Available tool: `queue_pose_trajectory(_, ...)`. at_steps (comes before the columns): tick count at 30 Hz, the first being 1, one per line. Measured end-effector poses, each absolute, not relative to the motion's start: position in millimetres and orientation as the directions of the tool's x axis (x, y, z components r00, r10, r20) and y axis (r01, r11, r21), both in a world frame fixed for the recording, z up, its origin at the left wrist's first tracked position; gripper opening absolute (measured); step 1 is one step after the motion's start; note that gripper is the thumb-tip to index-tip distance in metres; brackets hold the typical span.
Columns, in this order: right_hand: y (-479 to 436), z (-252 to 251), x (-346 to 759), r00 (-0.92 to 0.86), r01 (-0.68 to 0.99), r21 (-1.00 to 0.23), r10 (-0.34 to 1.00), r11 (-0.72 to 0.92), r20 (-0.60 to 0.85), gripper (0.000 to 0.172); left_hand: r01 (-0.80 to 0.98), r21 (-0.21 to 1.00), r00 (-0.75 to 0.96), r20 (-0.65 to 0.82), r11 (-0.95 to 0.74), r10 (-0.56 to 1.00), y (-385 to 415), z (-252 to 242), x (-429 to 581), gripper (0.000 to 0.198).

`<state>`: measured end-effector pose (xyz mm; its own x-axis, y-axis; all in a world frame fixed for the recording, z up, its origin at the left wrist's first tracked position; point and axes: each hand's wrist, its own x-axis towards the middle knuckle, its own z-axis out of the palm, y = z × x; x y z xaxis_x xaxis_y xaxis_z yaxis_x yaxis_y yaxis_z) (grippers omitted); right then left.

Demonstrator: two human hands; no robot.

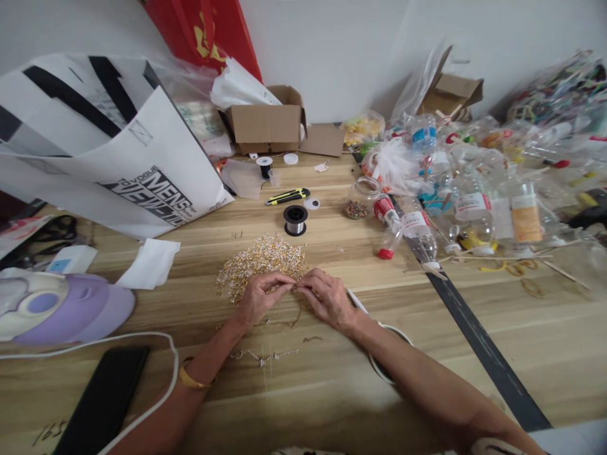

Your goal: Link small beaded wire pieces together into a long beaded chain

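My left hand point(263, 294) and my right hand point(328, 298) meet fingertip to fingertip at the front of a bead pile, both closed in a pinch. A thin gold chain point(279, 323) trails from below the fingertips down onto the table; its end between the fingers is too small to see clearly. The pile of gold and clear beads point(258, 262) lies just beyond my left hand. Nearer to me rests a chain with clear stones point(263, 359), and a short piece of gold chain point(313, 339) lies below my right hand.
Behind the beads are a wire spool point(294, 221), a yellow-black utility knife point(287, 196) and a glass jar of beads point(360, 201). Plastic bottles point(420, 230) crowd the right. A paper bag point(156, 164), lilac device point(95, 306), phone point(104, 401) and white cable point(175, 360) lie left.
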<state>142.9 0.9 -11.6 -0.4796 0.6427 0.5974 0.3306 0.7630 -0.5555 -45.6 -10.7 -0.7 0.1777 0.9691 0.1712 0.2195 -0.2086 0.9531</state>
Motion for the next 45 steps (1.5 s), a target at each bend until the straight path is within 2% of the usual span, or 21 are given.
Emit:
queue_pose_trajectory(9,1.7,-14.1,142.5,-0.479,0.297,-0.582,0.646,0.757,0.595,0.012,0.226,0.947,0.174,0.19,-0.227,0.966,-10.2,0.4,-45.1,0.007)
queue_pose_trajectory(45,1.7,-10.7,141.3,-0.47,0.294,-0.622,0.677,0.725,0.566,0.012,0.116,0.993,0.136,-0.031,0.015,0.99,-4.6,-1.9,-43.9,0.01)
